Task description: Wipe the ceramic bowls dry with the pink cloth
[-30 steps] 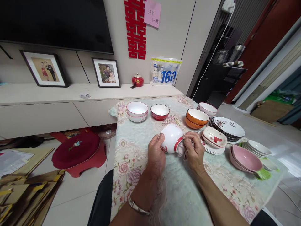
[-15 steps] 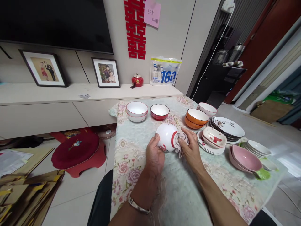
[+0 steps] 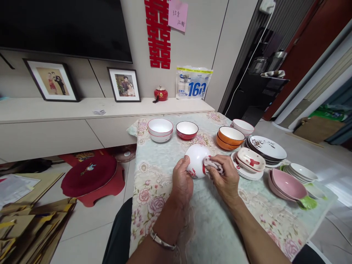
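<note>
A white bowl with red decoration (image 3: 197, 158) is tilted on its side above the table, its outside facing up. My left hand (image 3: 182, 179) grips it from the left, the thumb on the outer wall. In my right hand (image 3: 226, 176) is a bunched pale pink cloth (image 3: 213, 166), pressed against the red-ringed base of the bowl. The bowl's inside is turned away from view. Just beyond it stand a red bowl with a white inside (image 3: 187, 130) and a stack of white bowls with red rims (image 3: 160, 129).
On the right of the flowered tablecloth (image 3: 154, 183) are orange bowls (image 3: 231, 136), dark-edged plates (image 3: 268, 146), small rectangular dishes (image 3: 251, 159), pink bowls (image 3: 288, 184) and small white dishes (image 3: 303, 171). A red stool (image 3: 90, 179) and flattened cardboard (image 3: 33, 231) lie to the left.
My right hand has turned and closed more tightly over the cloth, now with the knuckles up, working at the bowl's base. The bowl has shifted slightly right and turned a little.
</note>
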`<move>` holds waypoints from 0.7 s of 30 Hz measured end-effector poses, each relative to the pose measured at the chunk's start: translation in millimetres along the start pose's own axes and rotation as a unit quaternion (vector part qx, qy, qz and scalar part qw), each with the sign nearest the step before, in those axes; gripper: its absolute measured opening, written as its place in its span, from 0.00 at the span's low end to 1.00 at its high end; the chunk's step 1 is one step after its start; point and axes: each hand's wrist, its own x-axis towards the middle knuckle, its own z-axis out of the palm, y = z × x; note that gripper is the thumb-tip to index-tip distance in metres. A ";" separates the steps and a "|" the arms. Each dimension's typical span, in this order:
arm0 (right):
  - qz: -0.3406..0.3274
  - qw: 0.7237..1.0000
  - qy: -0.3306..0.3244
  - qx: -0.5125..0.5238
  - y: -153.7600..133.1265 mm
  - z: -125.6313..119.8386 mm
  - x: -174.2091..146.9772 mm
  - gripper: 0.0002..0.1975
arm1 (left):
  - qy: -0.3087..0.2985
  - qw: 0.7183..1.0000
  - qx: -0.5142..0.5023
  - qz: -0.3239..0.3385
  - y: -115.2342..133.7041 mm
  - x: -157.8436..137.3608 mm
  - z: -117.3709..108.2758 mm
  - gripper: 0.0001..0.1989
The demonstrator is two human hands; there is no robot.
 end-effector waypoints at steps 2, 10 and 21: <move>0.085 0.996 0.021 0.013 9.5 0.4 -0.2 0.12 | -0.002 1.000 0.005 -0.001 -1.6 -1.3 1.2 0.18; 0.190 0.976 -0.043 0.098 16.4 6.9 -2.9 0.09 | 0.032 0.999 -0.023 0.035 4.1 5.0 -2.0 0.13; 0.085 0.996 0.022 0.027 19.5 2.1 -2.0 0.05 | 0.002 1.000 0.002 0.008 2.3 -0.6 2.7 0.18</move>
